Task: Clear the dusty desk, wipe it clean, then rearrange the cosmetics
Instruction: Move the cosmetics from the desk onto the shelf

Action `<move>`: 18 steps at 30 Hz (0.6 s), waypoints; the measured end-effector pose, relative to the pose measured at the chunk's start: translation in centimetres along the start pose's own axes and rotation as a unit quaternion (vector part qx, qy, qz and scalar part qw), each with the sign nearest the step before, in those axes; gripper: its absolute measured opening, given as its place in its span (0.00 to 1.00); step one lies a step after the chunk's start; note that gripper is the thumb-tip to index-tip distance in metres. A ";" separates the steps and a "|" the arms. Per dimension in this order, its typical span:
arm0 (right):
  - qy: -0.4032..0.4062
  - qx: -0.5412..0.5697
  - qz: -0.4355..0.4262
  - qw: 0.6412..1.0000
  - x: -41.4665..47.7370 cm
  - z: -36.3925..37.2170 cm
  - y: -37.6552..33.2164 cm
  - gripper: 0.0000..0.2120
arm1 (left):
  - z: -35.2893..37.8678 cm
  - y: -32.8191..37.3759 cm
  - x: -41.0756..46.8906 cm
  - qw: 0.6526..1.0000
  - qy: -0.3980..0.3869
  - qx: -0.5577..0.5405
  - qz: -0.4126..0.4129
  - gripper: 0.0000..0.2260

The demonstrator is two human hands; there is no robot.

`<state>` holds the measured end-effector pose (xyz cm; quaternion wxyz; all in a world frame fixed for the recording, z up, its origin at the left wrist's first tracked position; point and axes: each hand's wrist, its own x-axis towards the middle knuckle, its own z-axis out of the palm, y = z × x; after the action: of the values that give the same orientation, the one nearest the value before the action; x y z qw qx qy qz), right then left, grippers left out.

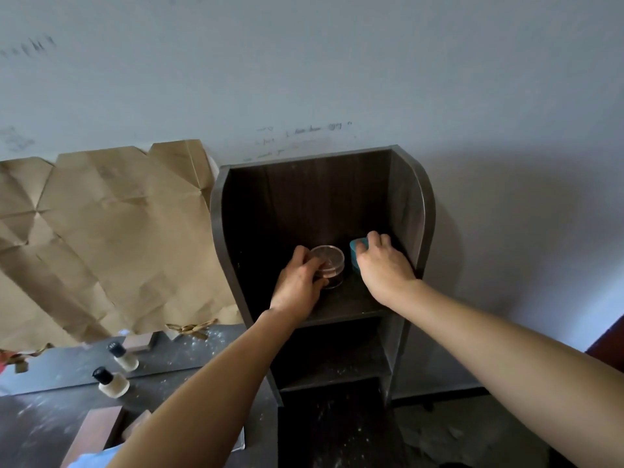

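- Standing against the pale wall, a dark wooden shelf unit is seen on the desk; an upper compartment and lower compartments are shown.
- Crumpled brown paper is seen to the left of the shelf unit, leaning against the wall.
- The dark desk surface is speckled with white dust, most visibly at lower left and beneath the shelf unit.
- Both arms are extended into the upper compartment of the shelf unit.
- The left hand is closed around a clear round jar with brownish contents; the jar is located on the upper shelf board, near its middle.
- The right hand is closed on a teal object at the right side of the same compartment, just beside the jar; what the object is cannot be told.
- Two small cream bottles with black caps are placed on the desk at left: one bottle nearer, and a second bottle just behind it.
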<state>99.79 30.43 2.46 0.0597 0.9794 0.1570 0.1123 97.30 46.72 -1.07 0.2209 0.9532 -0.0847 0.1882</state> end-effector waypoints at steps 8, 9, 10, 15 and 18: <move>0.123 0.091 -0.037 0.987 -2.8 1.0 -0.2 0.23 | -1.0 -0.3 -3.8 0.999 0.026 0.022 0.031 0.14; 0.149 0.107 -0.051 0.982 -3.5 1.1 -0.5 0.21 | -1.6 -0.6 -5.0 0.998 0.040 0.026 0.041 0.13; 0.165 0.122 -0.068 0.976 -4.1 1.2 -1.0 0.18 | -2.2 -0.9 -6.2 0.997 0.051 0.027 0.051 0.12; 0.223 0.189 -0.129 0.947 -7.4 1.1 -6.7 0.11 | -6.0 -6.2 -14.6 0.996 0.046 0.057 0.041 0.08; 0.213 0.223 -0.153 0.939 -9.3 1.3 -13.0 0.10 | -8.6 -11.1 -20.8 0.996 0.009 0.085 -0.016 0.07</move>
<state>87.64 39.64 -2.70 -0.1790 0.8850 0.3346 0.2698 78.24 62.05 -6.48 0.1424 0.9681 -0.0514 0.1998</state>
